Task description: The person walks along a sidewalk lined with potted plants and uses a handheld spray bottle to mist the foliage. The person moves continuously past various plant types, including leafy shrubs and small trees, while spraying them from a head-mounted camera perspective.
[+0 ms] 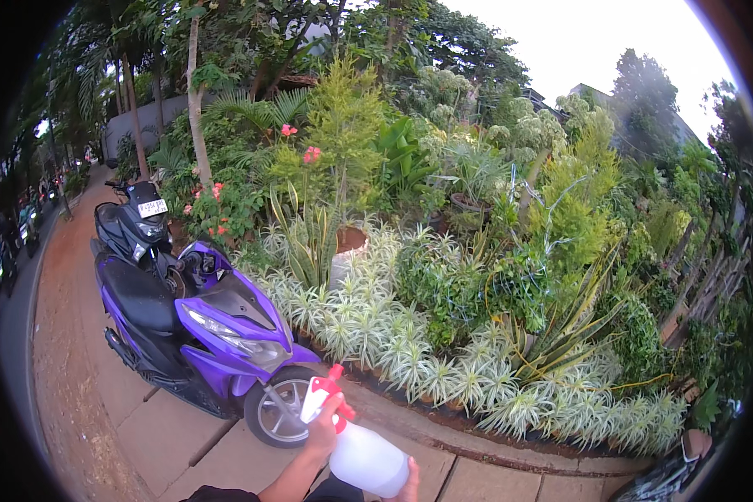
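A white plastic spray bottle (369, 457) with a red and white trigger head is tilted at the lower middle of the view. My left hand (324, 425) is closed around its neck and trigger head. At the bottle's base, my right hand (409, 482) grips the lower end, partly cut off by the picture's edge. Just left of the bottle stands a purple motor scooter (226, 332), its front wheel close behind the spray head. Beyond the bottle runs a bed of green-and-white striped spider plants (401, 351), with snake plants (307, 251) rising among them.
A dark scooter (144, 219) is parked behind the purple one. Concrete paving slabs (163, 433) and a low curb (508, 458) border the plants. At far left, motorbikes (28, 232) are on a road. A dark object with a brownish rounded part (695, 444) is at the lower right.
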A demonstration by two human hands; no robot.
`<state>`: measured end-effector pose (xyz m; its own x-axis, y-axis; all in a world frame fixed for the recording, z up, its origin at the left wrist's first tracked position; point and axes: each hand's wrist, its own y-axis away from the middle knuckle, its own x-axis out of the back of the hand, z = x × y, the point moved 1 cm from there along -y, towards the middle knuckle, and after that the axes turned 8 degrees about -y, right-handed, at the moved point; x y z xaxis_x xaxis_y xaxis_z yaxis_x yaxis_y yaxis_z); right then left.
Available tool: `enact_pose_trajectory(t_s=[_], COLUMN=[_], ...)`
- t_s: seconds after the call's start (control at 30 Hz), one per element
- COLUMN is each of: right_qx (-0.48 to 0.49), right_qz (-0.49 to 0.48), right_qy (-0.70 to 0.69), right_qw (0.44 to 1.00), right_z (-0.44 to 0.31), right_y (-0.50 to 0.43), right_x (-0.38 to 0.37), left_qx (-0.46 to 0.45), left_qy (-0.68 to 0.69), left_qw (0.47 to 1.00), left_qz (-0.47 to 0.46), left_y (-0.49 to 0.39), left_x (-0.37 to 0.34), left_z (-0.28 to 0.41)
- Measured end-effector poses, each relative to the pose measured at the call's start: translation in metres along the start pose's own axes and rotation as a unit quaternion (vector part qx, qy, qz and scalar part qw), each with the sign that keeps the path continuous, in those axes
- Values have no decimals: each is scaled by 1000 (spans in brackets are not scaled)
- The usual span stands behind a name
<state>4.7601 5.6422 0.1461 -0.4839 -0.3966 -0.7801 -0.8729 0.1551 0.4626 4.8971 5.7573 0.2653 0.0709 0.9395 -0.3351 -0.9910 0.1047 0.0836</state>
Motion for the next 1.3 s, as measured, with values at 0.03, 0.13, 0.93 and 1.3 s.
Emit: enact_pose_trajectory(t_s=[0.03,0.13,0.93,1.3], right_qx=[15,-20,90,123], right_qz=[-14,-24,-107,-57], right_qy=[10,61,27,48], right_qw=[1000,998,990,990], right_z=[2,7,44,56], right_y=[-3,-10,-39,-46], right_x=[2,8,55,67], left_qx=[-9,-52,-18,-82], left_qy=[17,25,210,220], left_qw=[1000,998,961,949], left_qz=[-6,-22,-181,-208], left_y=[-1,-3,-6,-4], left_x=[3,13,11,5], left_z=[0,1,14,32])
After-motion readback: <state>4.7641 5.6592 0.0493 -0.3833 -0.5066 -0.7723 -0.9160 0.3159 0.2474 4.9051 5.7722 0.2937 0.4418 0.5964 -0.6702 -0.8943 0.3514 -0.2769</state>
